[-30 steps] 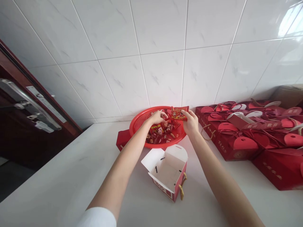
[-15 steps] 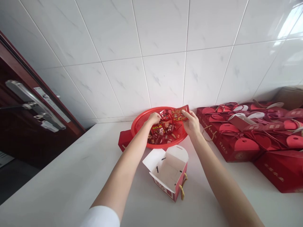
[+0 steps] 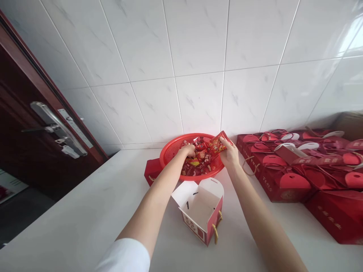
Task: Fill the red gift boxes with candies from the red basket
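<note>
where left hand (image 3: 189, 150) digs, sweets (image 3: 202, 160) blur.

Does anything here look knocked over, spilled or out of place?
Nothing spilled. One oddity: the red basket sits partly on a flat red box, not squarely on the counter. The open gift box stands upright.

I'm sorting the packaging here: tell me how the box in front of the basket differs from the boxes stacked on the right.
The open gift box stands alone near the counter's front edge, flaps spread, its white inside bare. The closed gift boxes lie packed together by the wall, tops shut, heart-shaped flaps showing. Both are red with cord handles. Behind, the left hand reaches into the red basket; the right hand holds a red packet.
</note>
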Available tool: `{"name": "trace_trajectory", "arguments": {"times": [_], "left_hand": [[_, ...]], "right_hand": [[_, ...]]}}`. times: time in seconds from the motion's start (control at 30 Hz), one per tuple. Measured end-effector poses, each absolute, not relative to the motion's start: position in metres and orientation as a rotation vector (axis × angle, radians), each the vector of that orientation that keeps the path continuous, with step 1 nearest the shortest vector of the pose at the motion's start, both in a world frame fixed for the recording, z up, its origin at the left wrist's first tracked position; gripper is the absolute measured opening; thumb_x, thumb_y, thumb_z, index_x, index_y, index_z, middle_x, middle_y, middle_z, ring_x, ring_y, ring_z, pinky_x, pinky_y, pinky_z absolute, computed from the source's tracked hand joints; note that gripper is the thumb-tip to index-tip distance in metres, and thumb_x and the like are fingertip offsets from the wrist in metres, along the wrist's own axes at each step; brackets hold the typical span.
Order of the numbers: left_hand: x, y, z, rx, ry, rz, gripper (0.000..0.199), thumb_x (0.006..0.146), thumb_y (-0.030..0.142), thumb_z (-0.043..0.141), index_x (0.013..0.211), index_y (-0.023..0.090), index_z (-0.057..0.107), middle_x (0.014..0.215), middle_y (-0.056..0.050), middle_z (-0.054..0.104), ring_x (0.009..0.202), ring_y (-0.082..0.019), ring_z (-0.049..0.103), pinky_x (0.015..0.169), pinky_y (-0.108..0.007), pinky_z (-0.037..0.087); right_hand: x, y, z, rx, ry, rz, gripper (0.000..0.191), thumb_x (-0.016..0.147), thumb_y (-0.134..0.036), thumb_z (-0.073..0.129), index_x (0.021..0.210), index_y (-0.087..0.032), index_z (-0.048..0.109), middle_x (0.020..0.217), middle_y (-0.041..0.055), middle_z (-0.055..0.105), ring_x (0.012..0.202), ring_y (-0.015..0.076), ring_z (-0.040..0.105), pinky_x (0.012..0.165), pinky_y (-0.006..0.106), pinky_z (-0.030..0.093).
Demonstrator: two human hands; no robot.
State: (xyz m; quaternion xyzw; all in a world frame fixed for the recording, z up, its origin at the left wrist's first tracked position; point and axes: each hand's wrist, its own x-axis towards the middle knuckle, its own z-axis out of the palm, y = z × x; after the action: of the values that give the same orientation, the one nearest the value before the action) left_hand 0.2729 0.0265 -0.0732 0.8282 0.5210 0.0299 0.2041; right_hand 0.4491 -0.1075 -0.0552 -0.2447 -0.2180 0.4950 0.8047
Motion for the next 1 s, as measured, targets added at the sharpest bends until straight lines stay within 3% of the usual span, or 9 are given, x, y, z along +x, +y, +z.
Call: {"name": "trace_trajectory", "arguments": {"times": [0.23,0.57,0.8,1.0], "left_hand": [[0.283,0.017,-0.065,2.191,1.550,-0.079,0.018,0.054,0.016,0.080,0.057,0.018,0.062,0.064,-0.005,0.066,0.079,-0.030,0.066,0.085,-0.041,0.049],[0.285,0.010,-0.058,2.153,1.515,-0.064,0.023,0.047,0.016,0.080,0.044,0.021,0.058,0.048,0.001,0.056,0.062,-0.020,0.058,0.067,-0.029,0.044],[0.283,0.012,-0.061,2.114,1.461,0.030,0.021,0.048,0.016,0.083,0.050,0.021,0.063,0.061,-0.002,0.065,0.071,-0.024,0.062,0.068,-0.030,0.045],[0.273,0.010,-0.049,2.007,1.414,0.308,0.018,0.061,0.009,0.076,0.074,0.022,0.077,0.080,-0.002,0.076,0.074,-0.021,0.067,0.070,-0.030,0.051]], "right_hand": [[0.447,-0.110,-0.051,-0.512,-0.438,1.080,0.017,0.058,-0.016,0.086,0.066,-0.017,0.071,0.069,-0.0004,0.073,0.065,0.0133,0.069,0.065,0.024,0.057],[0.446,-0.109,-0.049,-0.526,-0.392,1.098,0.015,0.059,-0.015,0.083,0.065,-0.017,0.069,0.067,0.0000,0.073,0.064,0.0142,0.069,0.064,0.025,0.058],[0.446,-0.103,-0.053,-0.513,-0.368,1.092,0.013,0.062,-0.015,0.078,0.065,-0.017,0.066,0.066,-0.0005,0.072,0.063,0.0143,0.068,0.063,0.026,0.058],[0.450,-0.093,-0.059,-0.558,-0.331,1.145,0.013,0.062,-0.011,0.071,0.062,-0.020,0.060,0.062,-0.0029,0.068,0.062,0.0121,0.067,0.062,0.022,0.056]]}}
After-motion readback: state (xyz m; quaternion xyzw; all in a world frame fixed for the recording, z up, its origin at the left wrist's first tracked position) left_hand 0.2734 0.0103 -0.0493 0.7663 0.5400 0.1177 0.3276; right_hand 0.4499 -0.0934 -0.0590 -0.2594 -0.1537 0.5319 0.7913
